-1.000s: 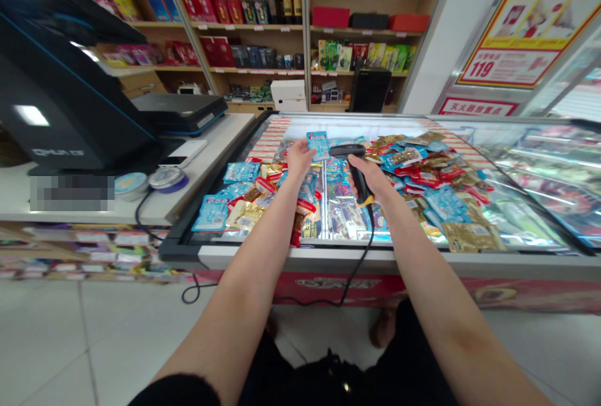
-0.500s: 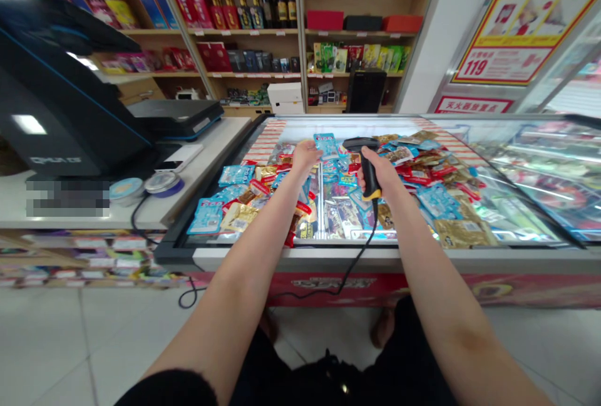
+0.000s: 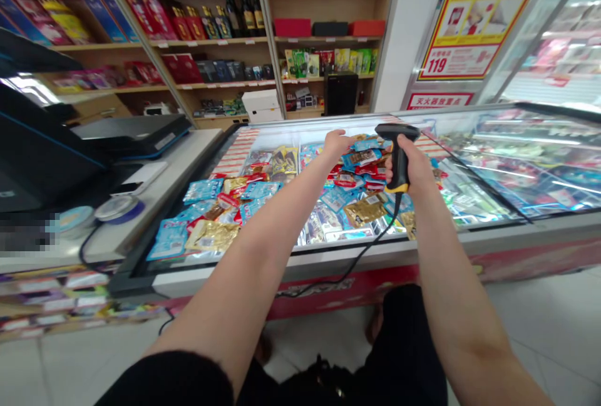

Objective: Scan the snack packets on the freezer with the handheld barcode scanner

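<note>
Right hand (image 3: 409,165): fingers clenched round the grip of a black handheld barcode scanner (image 3: 399,158) with a yellow band, its head pointing forward over the freezer.

Left hand (image 3: 337,143): fingers loosely extended above the packets, nothing visible in them; whether they touch a packet, I cannot tell.

Scanner cable (image 3: 364,257): black, drops from the scanner's base and crosses the freezer's front edge.

Foil snack packets (image 3: 361,158): blue, gold and red, heaped below both hands in the chest freezer (image 3: 282,275), with a large gold packet (image 3: 211,235) near its front edge.

Bench (image 3: 183,158): white, just left of the freezer, carrying a black checkout terminal (image 3: 28,155), a flat dark device (image 3: 134,133), a phone on a white power bank (image 3: 141,177) and a round tin (image 3: 70,219).

Beyond: wooden shelves (image 3: 216,39) hold boxes and wine bottles (image 3: 239,14); a red-and-yellow poster (image 3: 469,24) hangs at right.
</note>
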A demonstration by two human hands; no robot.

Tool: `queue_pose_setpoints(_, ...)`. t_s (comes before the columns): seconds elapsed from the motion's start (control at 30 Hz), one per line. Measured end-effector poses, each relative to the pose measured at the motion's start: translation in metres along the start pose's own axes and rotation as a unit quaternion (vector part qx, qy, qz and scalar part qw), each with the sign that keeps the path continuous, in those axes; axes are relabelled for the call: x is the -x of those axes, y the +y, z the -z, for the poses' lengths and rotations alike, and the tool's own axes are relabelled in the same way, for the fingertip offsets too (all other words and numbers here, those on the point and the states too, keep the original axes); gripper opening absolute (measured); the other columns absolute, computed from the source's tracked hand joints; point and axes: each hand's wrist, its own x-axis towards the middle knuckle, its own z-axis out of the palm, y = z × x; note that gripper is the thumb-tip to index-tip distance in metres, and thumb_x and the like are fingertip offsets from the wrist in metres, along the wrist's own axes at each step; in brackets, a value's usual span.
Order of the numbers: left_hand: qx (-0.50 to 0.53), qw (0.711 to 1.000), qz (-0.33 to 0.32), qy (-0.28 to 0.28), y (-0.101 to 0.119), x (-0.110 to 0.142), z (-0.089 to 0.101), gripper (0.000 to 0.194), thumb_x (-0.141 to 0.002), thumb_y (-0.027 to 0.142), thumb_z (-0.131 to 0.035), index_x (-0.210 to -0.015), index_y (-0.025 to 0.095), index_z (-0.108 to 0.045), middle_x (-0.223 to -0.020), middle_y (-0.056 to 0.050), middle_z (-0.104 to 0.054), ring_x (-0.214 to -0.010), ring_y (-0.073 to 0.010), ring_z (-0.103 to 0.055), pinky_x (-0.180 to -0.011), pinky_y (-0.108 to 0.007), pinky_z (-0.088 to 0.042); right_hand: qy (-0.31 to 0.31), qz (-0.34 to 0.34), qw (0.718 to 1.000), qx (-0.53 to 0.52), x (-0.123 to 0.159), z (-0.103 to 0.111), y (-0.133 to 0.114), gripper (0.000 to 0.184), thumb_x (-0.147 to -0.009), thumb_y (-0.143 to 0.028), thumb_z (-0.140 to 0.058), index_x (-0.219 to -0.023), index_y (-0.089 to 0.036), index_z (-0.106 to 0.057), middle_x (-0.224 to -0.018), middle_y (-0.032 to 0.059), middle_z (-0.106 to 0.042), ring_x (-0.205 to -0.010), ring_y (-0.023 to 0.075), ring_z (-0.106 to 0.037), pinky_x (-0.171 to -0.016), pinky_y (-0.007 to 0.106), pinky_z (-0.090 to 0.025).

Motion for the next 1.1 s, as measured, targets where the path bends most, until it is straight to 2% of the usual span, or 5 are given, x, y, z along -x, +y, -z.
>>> queue_pose_setpoints(0.17,-0.07,0.998,-0.004,-0.004,-0.016,0.004,0.005,0.036,-0.067,0.006,-0.073,-0.103,0.009,-0.073,-0.107,-0.015,-0.076,-0.102,-0.0283,-0.072,-0.093,-0.037,-0.055,0.004,-0.02,1.0,0.014,-0.002,0.007,0.007,0.041,-0.088,-0.062,-0.064,-0.088,-0.022,-0.059,-0.051,-0.0023,-0.057,-0.036,0.0143,-0.052,-0.035,0.026,-0.044)
queue_pose_setpoints(0.37,-0.082,0.996,-0.02,0.001,-0.021,0.02,0.043,0.03,-0.067,0.011,-0.075,-0.097,0.013,-0.074,-0.1,-0.011,-0.077,-0.094,-0.0252,-0.073,-0.087,-0.036,-0.056,-0.031,-0.029,0.999,0.003,0.0,-0.013,0.011,0.039,-0.088,-0.059,-0.065,-0.09,-0.021,-0.06,-0.051,-0.0018,-0.058,-0.035,0.0145,-0.052,-0.034,0.026,-0.044)
queue_pose_setpoints(0.63,-0.184,0.98,-0.038,0.059,-0.03,0.03,0.137,0.024,-0.065,0.012,-0.073,-0.089,0.016,-0.074,-0.09,-0.008,-0.077,-0.091,-0.0251,-0.072,-0.087,-0.034,-0.055,-0.105,-0.046,0.993,0.04,0.006,-0.082,0.031,0.037,-0.089,-0.055,-0.067,-0.084,-0.02,-0.057,-0.05,-0.0002,-0.059,-0.035,0.0146,-0.053,-0.032,0.025,-0.045)
queue_pose_setpoints(0.87,-0.341,0.927,-0.031,0.151,-0.043,0.052,0.225,0.026,-0.068,0.015,-0.07,-0.093,0.017,-0.074,-0.1,-0.01,-0.077,-0.099,-0.0274,-0.071,-0.093,-0.036,-0.051,-0.147,-0.098,0.981,0.08,0.005,-0.145,0.051,0.036,-0.089,-0.053,-0.068,-0.08,-0.02,-0.057,-0.048,-0.0002,-0.058,-0.035,0.0149,-0.052,-0.032,0.026,-0.043)
queue_pose_setpoints(1.1,-0.401,0.896,0.016,0.193,-0.069,0.057,0.252,0.026,-0.068,0.032,-0.079,-0.089,0.021,-0.071,-0.096,-0.013,-0.076,-0.103,-0.0329,-0.069,-0.095,-0.042,-0.05,-0.189,-0.13,0.966,0.118,0.003,-0.187,0.069,0.036,-0.09,-0.054,-0.068,-0.081,-0.021,-0.055,-0.047,-0.001,-0.058,-0.032,0.0149,-0.051,-0.03,0.026,-0.042)
